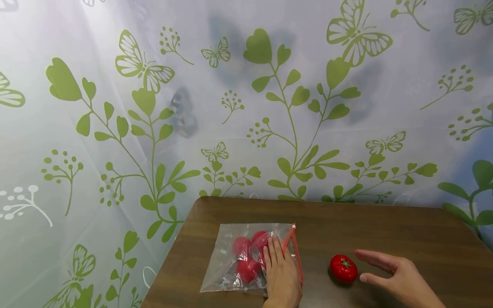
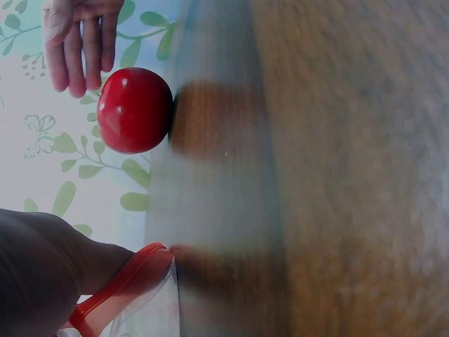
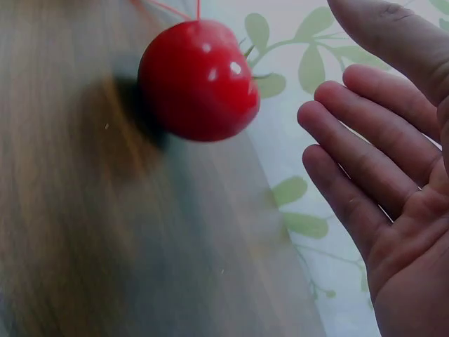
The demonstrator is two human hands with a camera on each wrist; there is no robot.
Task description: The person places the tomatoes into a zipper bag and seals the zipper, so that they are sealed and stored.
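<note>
A clear zip bag (image 1: 215, 278) with a red zip edge (image 2: 126, 284) lies flat on the table, and several red tomatoes (image 1: 247, 270) show through its plastic. My left hand (image 1: 282, 273) rests on the bag's right part with its fingers straight, covering part of one tomato inside. To the right of the bag, a single glossy tomato (image 1: 343, 269) with a green stem top sits on the wood. Just right of it my right hand (image 1: 398, 273) hovers, thumb and fingers apart. The right wrist view shows a gap between that tomato (image 3: 200, 81) and the fingers (image 3: 365, 147).
The brown wooden table (image 1: 323, 218) has rounded far corners. Behind it hangs a pale curtain (image 1: 231, 124) printed with green leaves and butterflies, close to the table's back edge.
</note>
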